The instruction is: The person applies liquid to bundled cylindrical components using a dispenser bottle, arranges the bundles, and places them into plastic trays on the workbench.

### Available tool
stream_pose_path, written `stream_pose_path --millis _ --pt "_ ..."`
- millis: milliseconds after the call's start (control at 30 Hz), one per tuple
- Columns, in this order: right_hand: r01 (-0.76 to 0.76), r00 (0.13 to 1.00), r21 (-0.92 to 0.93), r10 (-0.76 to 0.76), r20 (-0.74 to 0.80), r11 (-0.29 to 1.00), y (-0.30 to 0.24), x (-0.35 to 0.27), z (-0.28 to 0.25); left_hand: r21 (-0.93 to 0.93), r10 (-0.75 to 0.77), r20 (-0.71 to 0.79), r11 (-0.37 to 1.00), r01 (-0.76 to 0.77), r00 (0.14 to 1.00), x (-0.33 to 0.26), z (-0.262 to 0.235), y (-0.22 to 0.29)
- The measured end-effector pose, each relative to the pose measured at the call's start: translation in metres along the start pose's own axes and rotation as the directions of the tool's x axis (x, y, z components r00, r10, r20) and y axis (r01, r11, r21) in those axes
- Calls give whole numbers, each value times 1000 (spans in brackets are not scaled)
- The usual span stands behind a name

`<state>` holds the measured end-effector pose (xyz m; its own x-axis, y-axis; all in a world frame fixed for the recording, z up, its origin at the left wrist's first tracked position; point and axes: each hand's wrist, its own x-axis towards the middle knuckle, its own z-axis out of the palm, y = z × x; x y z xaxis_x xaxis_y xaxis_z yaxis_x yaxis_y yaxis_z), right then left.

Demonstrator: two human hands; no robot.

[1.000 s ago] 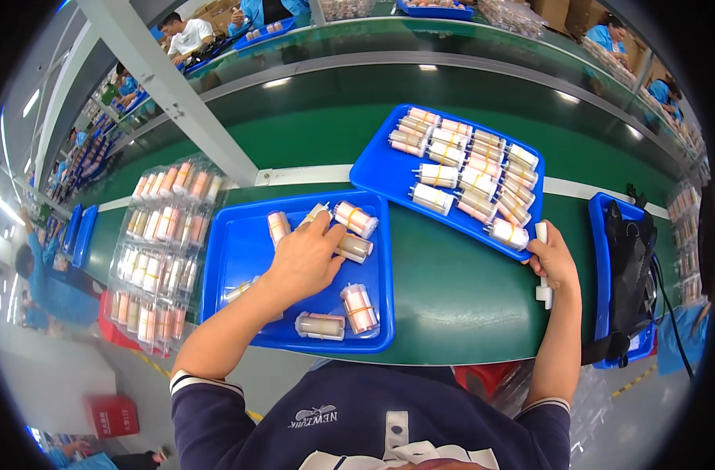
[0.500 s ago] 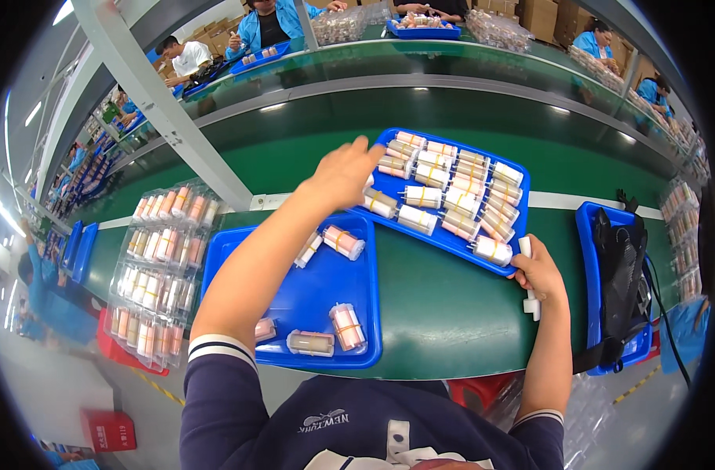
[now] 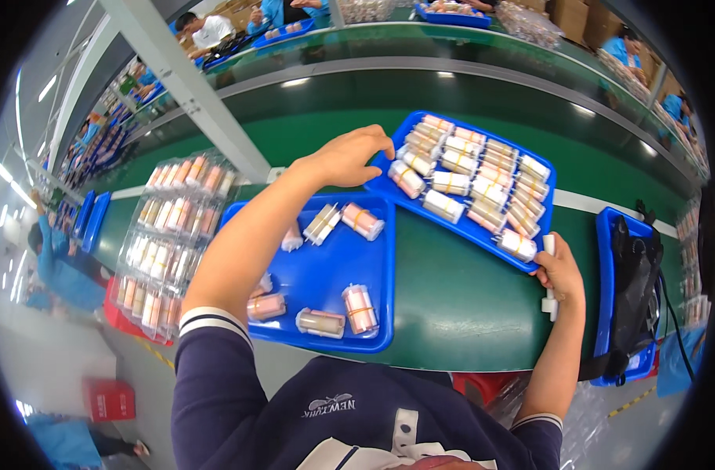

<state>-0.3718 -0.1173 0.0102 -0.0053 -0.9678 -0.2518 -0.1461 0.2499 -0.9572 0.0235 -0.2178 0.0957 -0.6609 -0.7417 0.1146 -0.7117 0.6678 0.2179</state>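
A blue tray full of pink, white and tan cylinders with yellow bands lies tilted across the green surface. My left hand is closed on its left edge, with the thumb below the curled fingers. At the lower right corner, my right hand grips the tray and also a white plastic stick with a wider lower end. Beneath my left forearm is a second blue tray; several similar cylinders lie scattered in it, some partly hidden by the arm.
Clear plastic packs of cylinders stand stacked at the left, beside a slanting grey post. To the right, another blue tray holds a black strapped item. People in blue sit beyond the green belt.
My left hand's fingers, stretched over the tray's left side before, now curl at its edge. The left-hand cylinders lie closer to the others. The whole view has shifted slightly.
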Motion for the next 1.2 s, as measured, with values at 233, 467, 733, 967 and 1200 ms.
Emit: stream_pose_path --millis 233,467,733,967,1200 --pt "-32 999 -58 31 -19 998 -6 -1 3 149 -477 202 878 454 856 -93 7 20" --pt "-22 998 -13 21 -52 1000 -1 -1 0 58 -316 8 947 315 949 -111 -7 26" --pt "-30 999 -37 29 -14 999 -7 -3 4 -57 21 227 998 -8 974 -96 10 39" --pt "-22 1000 -24 21 -17 999 -7 -4 2 94 117 216 986 -140 969 -76 -2 40" --pt "-7 1000 -54 7 -17 998 -5 -5 -3 146 269 -19 954 -263 963 23 -11 54"
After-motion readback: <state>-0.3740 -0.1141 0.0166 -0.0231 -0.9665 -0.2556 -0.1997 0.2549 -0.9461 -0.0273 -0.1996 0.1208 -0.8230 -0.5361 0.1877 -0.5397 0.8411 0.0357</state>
